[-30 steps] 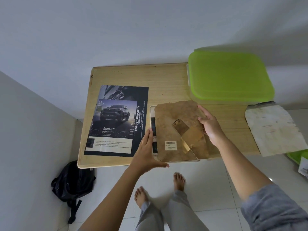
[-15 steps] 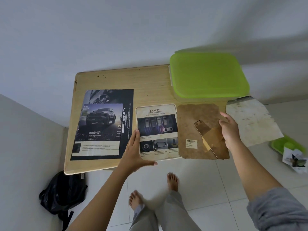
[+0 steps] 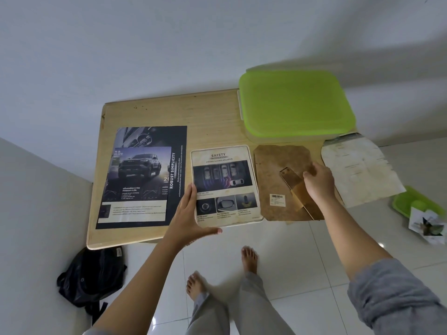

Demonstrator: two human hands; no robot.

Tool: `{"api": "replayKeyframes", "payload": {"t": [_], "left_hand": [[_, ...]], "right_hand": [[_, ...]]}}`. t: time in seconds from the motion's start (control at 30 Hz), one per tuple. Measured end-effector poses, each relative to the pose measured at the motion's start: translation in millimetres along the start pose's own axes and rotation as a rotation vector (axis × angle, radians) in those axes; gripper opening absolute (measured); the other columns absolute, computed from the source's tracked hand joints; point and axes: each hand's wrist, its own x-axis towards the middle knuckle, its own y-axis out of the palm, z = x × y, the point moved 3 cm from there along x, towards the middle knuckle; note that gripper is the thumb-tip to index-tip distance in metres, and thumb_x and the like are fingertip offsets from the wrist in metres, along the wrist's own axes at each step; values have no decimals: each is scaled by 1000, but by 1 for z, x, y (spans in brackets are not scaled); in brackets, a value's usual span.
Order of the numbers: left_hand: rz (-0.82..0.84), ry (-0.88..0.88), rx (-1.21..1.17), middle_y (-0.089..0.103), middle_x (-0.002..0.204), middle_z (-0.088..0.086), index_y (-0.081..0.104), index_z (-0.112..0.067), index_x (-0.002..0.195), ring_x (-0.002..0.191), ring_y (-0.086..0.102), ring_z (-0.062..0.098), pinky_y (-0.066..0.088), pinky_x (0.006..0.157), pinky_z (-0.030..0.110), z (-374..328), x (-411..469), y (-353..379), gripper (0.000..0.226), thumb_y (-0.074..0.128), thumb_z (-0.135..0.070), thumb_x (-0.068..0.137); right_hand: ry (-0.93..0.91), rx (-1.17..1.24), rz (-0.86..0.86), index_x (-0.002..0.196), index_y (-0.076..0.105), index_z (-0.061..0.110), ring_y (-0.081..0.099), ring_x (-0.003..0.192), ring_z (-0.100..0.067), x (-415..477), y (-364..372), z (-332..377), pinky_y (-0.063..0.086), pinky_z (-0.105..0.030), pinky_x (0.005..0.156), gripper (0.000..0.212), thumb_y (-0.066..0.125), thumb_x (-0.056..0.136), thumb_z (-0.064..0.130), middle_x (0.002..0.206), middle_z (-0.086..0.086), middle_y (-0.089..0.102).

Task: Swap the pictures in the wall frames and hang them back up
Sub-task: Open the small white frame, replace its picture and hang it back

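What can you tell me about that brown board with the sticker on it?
The brown backing board looks like worn, blotchy hardboard with clipped corners. A white barcode sticker sits low on it, and a brown stand flap lies slanted across it. It lies on the table, just right of the safety picture. The right hand grips its right side, fingers curled at the flap.
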Motion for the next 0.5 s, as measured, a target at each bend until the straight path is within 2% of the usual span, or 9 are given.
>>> {"api": "replayKeyframes", "payload": {"t": [0.1,0.17,0.27,0.33,0.5], "left_hand": [[6,-7,36,-27,152,-13,-28,-27,141,144,-9,18,13,115,46,1,0,3,142,53,-89,43],[-2,-17,65,-29,151,-13,-31,-29,139,144,-10,18,14,114,47,2,2,5,140,45,-94,41],[1,-27,106,-30,151,-12,-33,-27,139,144,-10,19,15,114,49,1,2,5,138,51,-89,47],[3,-33,123,-30,151,-11,-32,-24,140,144,-11,19,15,114,49,-1,2,5,137,55,-83,51],[-2,-44,156,-28,152,-8,-29,-20,141,145,-9,19,15,115,44,-4,1,4,136,57,-79,53]], "right_hand": [[-68,-37,-24,140,36,6,27,137,-27,-12,10,8,25,-36,110,49,47,94,19,145,-14,34],[-198,-109,9,143,31,8,24,138,-23,-25,22,21,22,-34,112,52,45,96,23,149,-10,29],[-435,-277,146,146,24,13,16,142,-22,-39,48,39,18,-37,115,54,41,97,29,154,-6,20],[-524,-366,210,147,21,14,6,145,-23,-41,60,43,12,-38,116,54,38,98,30,156,-6,15],[-508,-458,236,147,19,14,2,145,-23,-35,64,32,10,-37,116,53,34,99,31,157,-6,9]]}}
